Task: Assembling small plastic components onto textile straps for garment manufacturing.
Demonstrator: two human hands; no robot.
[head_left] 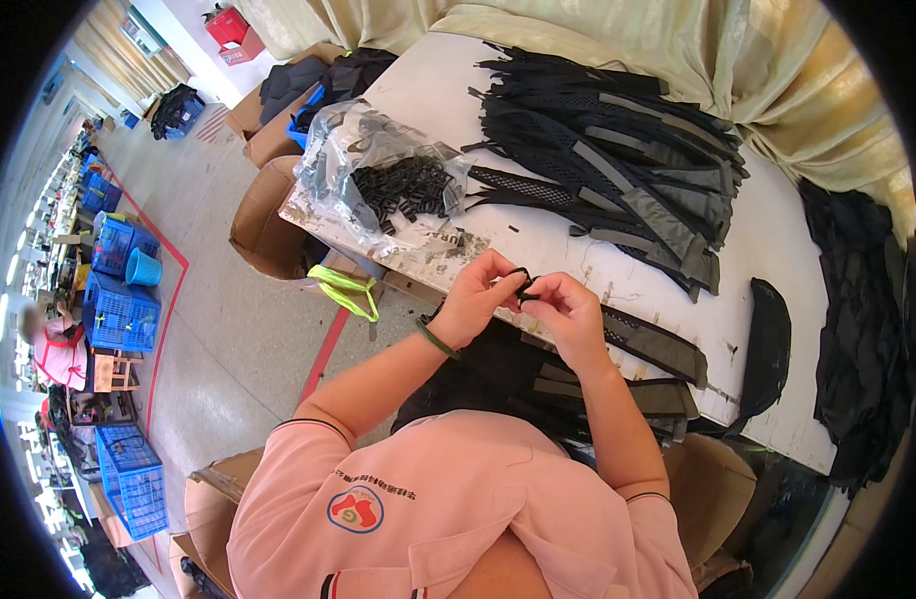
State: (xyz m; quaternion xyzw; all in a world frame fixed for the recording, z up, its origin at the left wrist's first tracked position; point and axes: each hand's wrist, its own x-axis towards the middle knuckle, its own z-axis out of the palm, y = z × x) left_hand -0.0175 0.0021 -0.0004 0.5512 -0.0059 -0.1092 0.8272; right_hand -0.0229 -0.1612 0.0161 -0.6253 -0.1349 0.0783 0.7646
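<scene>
My left hand [472, 301] and my right hand [572, 311] meet over the table's front edge, thumbs and fingertips pinched together. Between them is a small black buckle [523, 281], mostly covered by the fingers, with thin black webbing at it. A black mesh strap with a grey end panel [657, 346] lies just right of my right hand; whether it joins the held webbing is hidden. Beyond my left hand, an open clear plastic bag [330, 150] holds many small black buckles [408, 190]. A large heap of similar black-and-grey straps [617, 160] spreads across the far table.
The white table [418, 85] is stained along its front edge. A black curved pouch [765, 344] and dark fabric pieces [862, 329] lie at right. Cardboard boxes [263, 215] and a neon-yellow strap [346, 290] are at left. Blue crates [123, 314] and a seated person [61, 344] are farther left.
</scene>
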